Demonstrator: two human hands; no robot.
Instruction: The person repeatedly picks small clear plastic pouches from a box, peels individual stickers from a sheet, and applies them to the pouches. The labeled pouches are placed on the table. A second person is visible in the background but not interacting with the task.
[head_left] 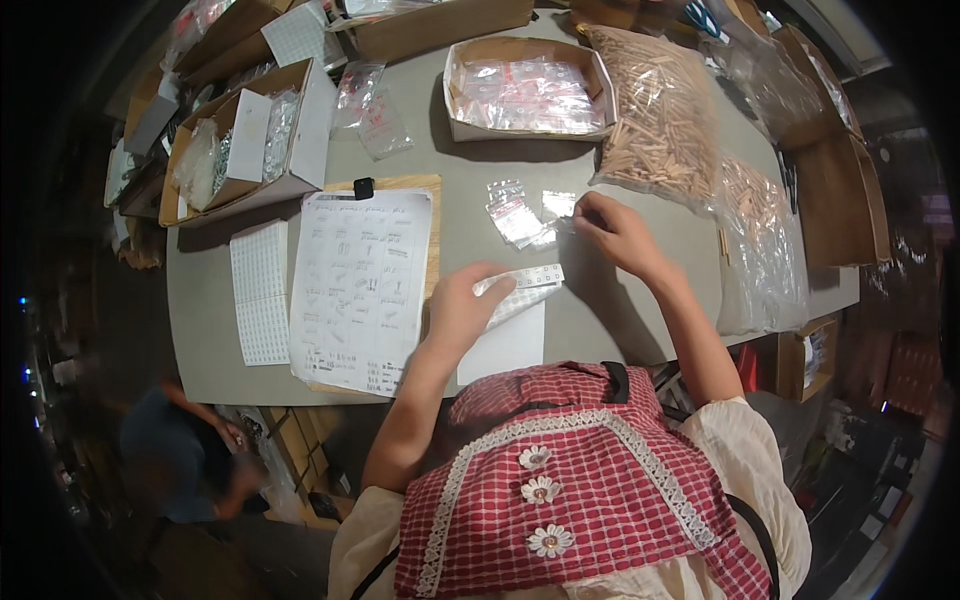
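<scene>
My left hand [462, 308] is closed on a sticker sheet [537, 276], white with rows of small printed labels and curled over at its top. Under it on the table lies a plain white sheet [505, 350]. My right hand [618, 238] has its fingers pinched together at the right edge of a small clear plastic bag [558, 206]; the fingertips hide what they grip, if anything. Just left of that bag, more small zip bags [513, 214] overlap in a loose pile.
A clipboard with a printed sheet [362, 285] lies left, beside another label sheet [259, 290]. Behind stand a white box of bags [462, 130] and a carton of packed parts [310, 150]. Large bags of wooden dowels [655, 110] lie right. Another person [175, 450] is at lower left.
</scene>
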